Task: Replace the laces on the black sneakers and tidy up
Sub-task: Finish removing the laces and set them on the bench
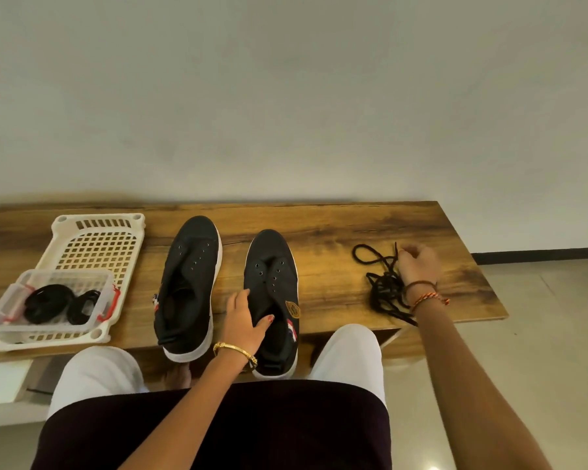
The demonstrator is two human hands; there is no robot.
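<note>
Dark cloth over the lap and white trouser knees fill the near edge at six o'clock, and both forearms reach from there onto the wooden bench (336,228). Of the two hands, the left hand (246,318) lies flat with straight fingers across the collar of the right-side sneaker (272,300), steadying it; the other sneaker (187,283) stands just beside it toward nine o'clock. Both sneakers show bare eyelets. At three o'clock the right hand (418,266) has its fingers curled at the tangled black lace (382,288), seemingly pinching a strand near the top. A clear tub holding coiled black laces (48,305) sits in a white basket (95,242) at nine o'clock. Judging by the empty eyelets, unlacing is finished and the loose lace is being handled. Next move probably calls for clearing that tangle and fetching a coiled lace.
</note>
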